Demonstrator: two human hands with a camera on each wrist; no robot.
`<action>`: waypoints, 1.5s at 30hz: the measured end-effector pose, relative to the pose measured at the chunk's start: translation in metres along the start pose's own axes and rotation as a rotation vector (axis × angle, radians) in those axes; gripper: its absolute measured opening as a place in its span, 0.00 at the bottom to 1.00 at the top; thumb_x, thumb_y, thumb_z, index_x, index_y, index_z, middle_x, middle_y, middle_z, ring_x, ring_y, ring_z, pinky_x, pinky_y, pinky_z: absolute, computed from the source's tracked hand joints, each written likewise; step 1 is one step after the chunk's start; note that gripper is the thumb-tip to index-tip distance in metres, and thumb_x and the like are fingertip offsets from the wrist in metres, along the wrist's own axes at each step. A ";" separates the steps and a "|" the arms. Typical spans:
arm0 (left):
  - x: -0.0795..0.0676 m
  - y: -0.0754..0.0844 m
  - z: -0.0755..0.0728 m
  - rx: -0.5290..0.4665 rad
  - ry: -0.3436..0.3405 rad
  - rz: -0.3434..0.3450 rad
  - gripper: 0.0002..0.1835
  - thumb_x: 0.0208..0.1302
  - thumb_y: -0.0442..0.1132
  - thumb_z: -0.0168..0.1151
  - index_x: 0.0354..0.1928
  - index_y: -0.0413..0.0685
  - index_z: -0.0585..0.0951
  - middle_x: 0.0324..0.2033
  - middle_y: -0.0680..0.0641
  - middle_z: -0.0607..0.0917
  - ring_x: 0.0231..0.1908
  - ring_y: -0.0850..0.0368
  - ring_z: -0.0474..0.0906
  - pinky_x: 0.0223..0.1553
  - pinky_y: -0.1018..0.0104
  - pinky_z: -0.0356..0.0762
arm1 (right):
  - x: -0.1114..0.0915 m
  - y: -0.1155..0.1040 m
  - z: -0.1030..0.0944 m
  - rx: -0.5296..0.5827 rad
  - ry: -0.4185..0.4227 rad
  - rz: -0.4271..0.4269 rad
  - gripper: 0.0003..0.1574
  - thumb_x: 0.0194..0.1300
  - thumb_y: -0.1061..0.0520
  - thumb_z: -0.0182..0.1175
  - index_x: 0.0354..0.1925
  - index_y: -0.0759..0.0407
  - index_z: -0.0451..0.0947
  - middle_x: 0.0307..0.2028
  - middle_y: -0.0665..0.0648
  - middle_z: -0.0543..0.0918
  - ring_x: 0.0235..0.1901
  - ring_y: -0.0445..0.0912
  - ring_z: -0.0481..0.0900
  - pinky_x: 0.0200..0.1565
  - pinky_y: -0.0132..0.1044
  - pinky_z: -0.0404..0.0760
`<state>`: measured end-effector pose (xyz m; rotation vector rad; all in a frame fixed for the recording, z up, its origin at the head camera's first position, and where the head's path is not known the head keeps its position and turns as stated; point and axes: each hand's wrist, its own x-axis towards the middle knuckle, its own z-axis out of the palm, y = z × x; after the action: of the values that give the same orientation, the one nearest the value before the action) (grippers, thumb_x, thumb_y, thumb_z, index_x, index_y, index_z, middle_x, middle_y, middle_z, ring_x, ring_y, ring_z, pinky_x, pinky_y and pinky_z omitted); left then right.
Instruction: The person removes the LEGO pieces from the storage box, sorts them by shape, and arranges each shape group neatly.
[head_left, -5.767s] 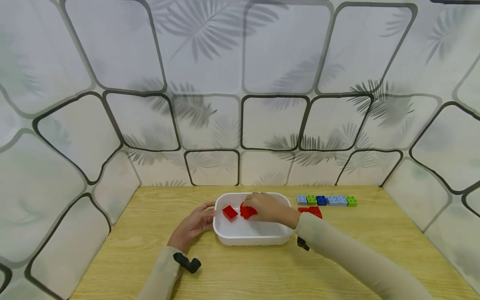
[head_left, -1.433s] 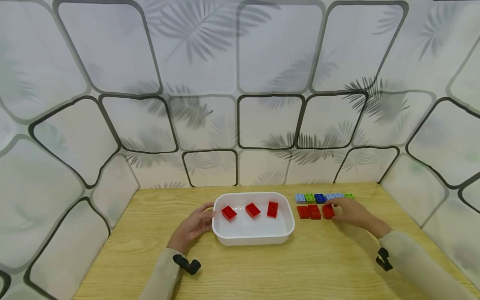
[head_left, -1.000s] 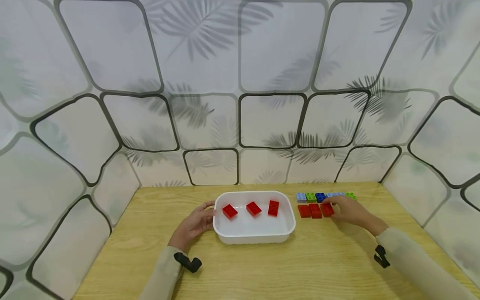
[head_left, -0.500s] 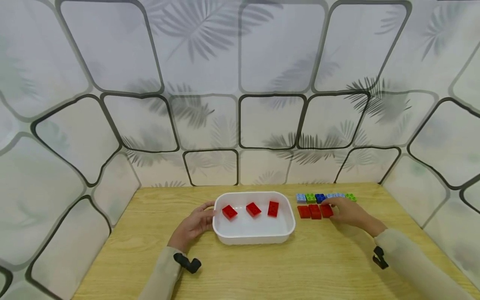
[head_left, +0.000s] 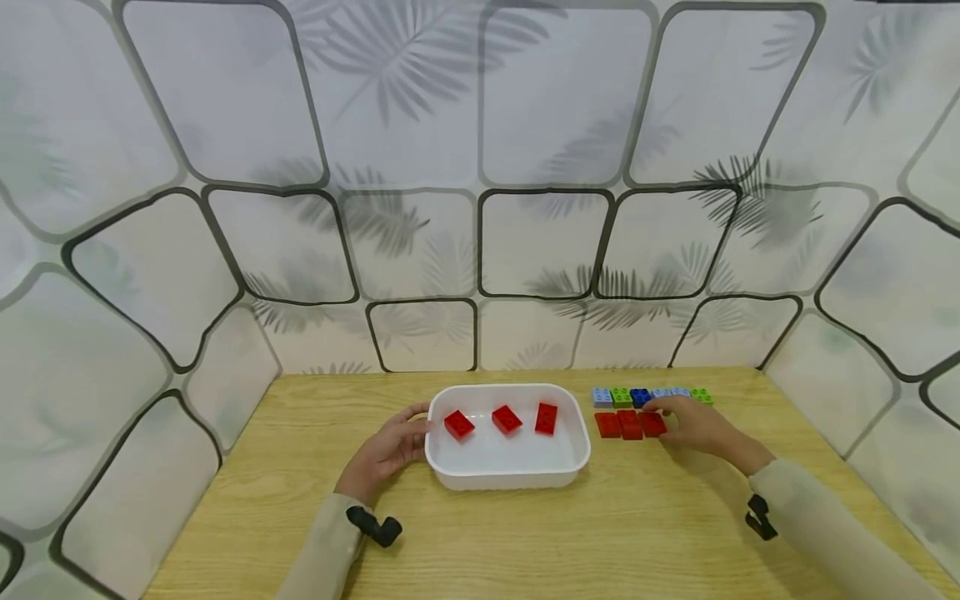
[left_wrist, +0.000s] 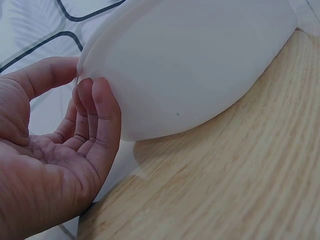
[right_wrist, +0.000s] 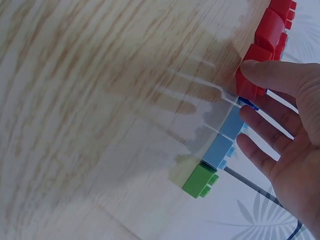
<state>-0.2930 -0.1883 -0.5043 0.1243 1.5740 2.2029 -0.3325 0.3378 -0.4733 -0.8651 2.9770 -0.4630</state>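
My left hand (head_left: 388, 450) holds the left end of a white plastic tub (head_left: 510, 481). In the left wrist view the thumb lies at the tub's rim and the curled fingers (left_wrist: 106, 107) meet its outer wall. Three red toy bricks lie apart inside, among them a left one (head_left: 459, 425) and a right one (head_left: 546, 418). Right of the tub, my right hand (head_left: 693, 423) pinches a red brick (head_left: 652, 425) by thumb and forefinger. That brick sits against a middle red brick (head_left: 630, 424), with another red brick (head_left: 607, 425) at the row's left end.
Behind the red bricks runs a row of several toy bricks: light blue (head_left: 602, 397), green (head_left: 621, 397), dark blue (head_left: 641, 397), more light blue, then green (head_left: 702, 395). My right hand partly covers this row. A patterned cloth wall (head_left: 540, 250) encloses the wooden table (head_left: 480, 550).
My right hand has gone from inside the tub to the red row on the right. The brick it pinches has shifted left against the middle one. My left hand has stayed at the tub.
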 end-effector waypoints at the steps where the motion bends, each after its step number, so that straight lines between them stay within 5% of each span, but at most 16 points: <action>1: 0.000 0.000 0.000 0.004 -0.001 0.003 0.24 0.77 0.33 0.52 0.69 0.40 0.61 0.45 0.50 0.83 0.38 0.62 0.82 0.39 0.68 0.83 | 0.000 0.000 0.000 0.003 0.000 0.000 0.27 0.55 0.63 0.74 0.54 0.65 0.81 0.51 0.66 0.85 0.44 0.57 0.83 0.46 0.55 0.84; 21: 0.000 -0.001 0.001 -0.003 0.001 -0.002 0.26 0.76 0.33 0.54 0.71 0.39 0.60 0.45 0.50 0.83 0.37 0.61 0.82 0.39 0.68 0.84 | 0.006 -0.020 -0.014 0.018 0.038 -0.090 0.31 0.60 0.59 0.73 0.59 0.69 0.78 0.54 0.67 0.84 0.49 0.61 0.83 0.51 0.58 0.82; 29: -0.001 -0.001 0.001 -0.011 0.004 -0.002 0.24 0.76 0.33 0.54 0.69 0.40 0.61 0.45 0.49 0.83 0.37 0.60 0.82 0.39 0.67 0.84 | 0.021 -0.054 -0.024 -0.013 0.105 -0.157 0.28 0.59 0.61 0.73 0.57 0.68 0.80 0.53 0.65 0.85 0.52 0.63 0.83 0.53 0.59 0.81; 38: -0.002 0.001 0.002 -0.026 0.001 0.003 0.23 0.76 0.32 0.53 0.68 0.40 0.62 0.47 0.49 0.82 0.38 0.61 0.82 0.39 0.69 0.83 | 0.046 -0.092 -0.030 0.034 0.114 -0.167 0.28 0.63 0.57 0.72 0.60 0.60 0.80 0.54 0.60 0.85 0.52 0.58 0.82 0.52 0.55 0.83; 45: -0.003 0.004 0.004 -0.020 0.019 0.002 0.22 0.75 0.29 0.52 0.67 0.38 0.62 0.46 0.51 0.82 0.38 0.63 0.80 0.40 0.70 0.82 | 0.067 -0.128 -0.030 0.048 0.096 -0.265 0.27 0.62 0.60 0.72 0.59 0.61 0.80 0.55 0.59 0.85 0.55 0.57 0.81 0.56 0.55 0.81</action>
<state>-0.2905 -0.1874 -0.4986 0.0996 1.5617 2.2269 -0.3252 0.2076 -0.4036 -1.2751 2.9312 -0.5950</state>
